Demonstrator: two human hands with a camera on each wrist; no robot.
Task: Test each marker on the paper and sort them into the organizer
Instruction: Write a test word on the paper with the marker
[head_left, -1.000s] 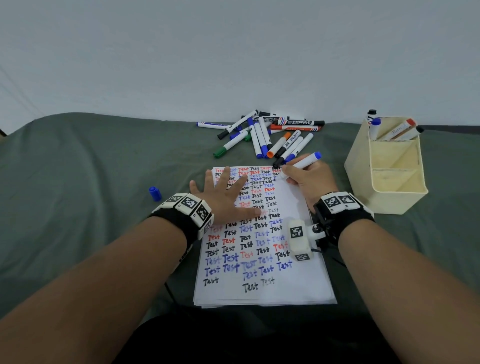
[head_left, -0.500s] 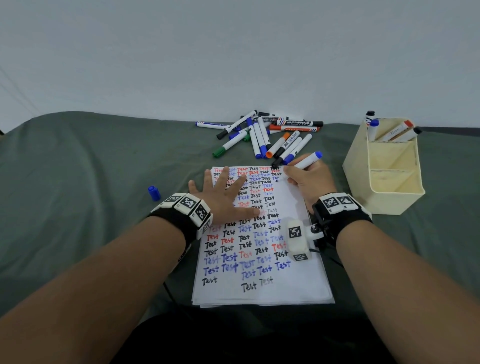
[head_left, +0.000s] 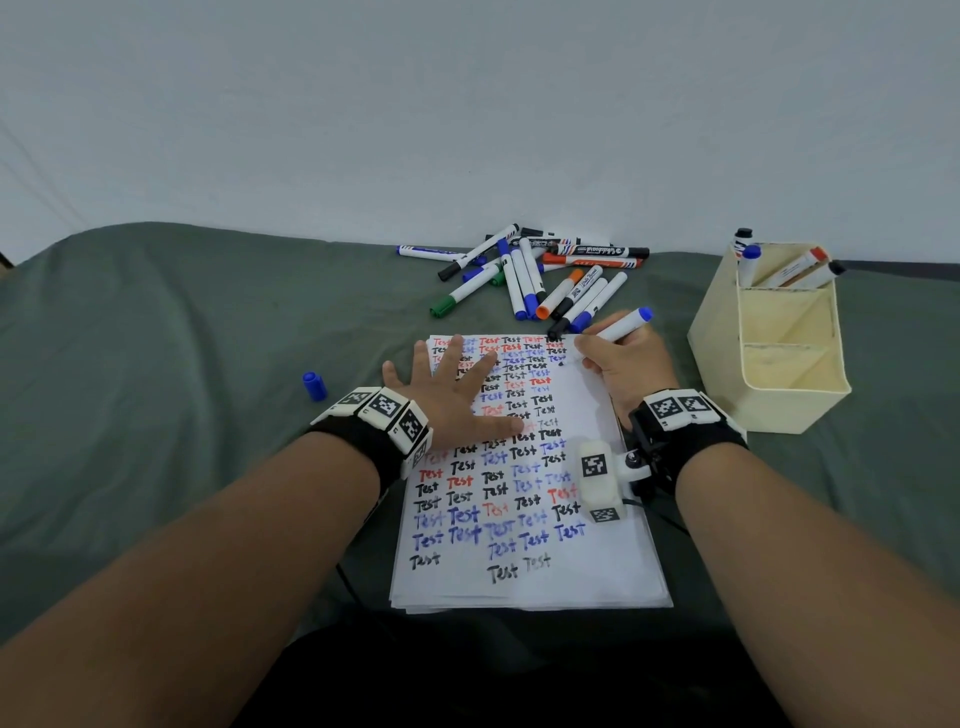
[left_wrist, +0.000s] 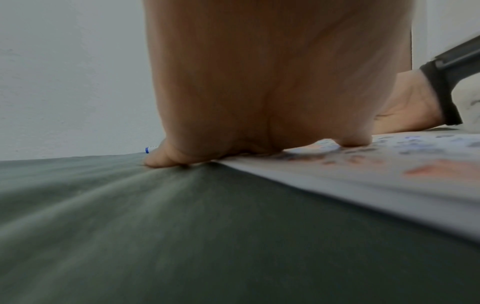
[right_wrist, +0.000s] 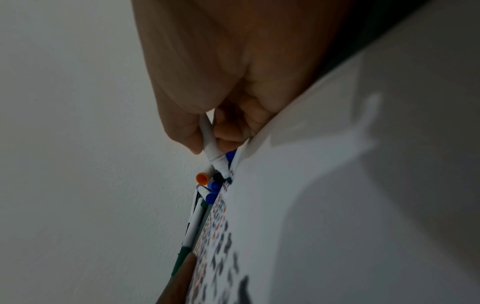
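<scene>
Right hand (head_left: 626, 371) is wrapped round an uncapped blue marker (head_left: 618, 328) in a writing grip, tip down at the far right corner of the paper (head_left: 587, 582), just where the columns of "Test" run out, while the left hand (head_left: 447, 400) lies flat with fingers spread, pinning the far left part of the sheet. The risk here, I'd say, is the sheet itself: it sits on a soft green cloth (head_left: 182, 364), so a hard stroke could dent or drag the paper if that flat hand lifts. The writing spot is also tight against the marker pile (head_left: 535, 275) just beyond the far edge, so a wide stroke could knock those loose. The blue cap (head_left: 314, 386) lies well off to the left on the cloth, easy to forget, and an uncapped marker would dry out or smear inside the organizer (head_left: 769, 338), which stands to the right with a few markers in its far compartment. Whether the tip actually touches paper, I can't tell.
</scene>
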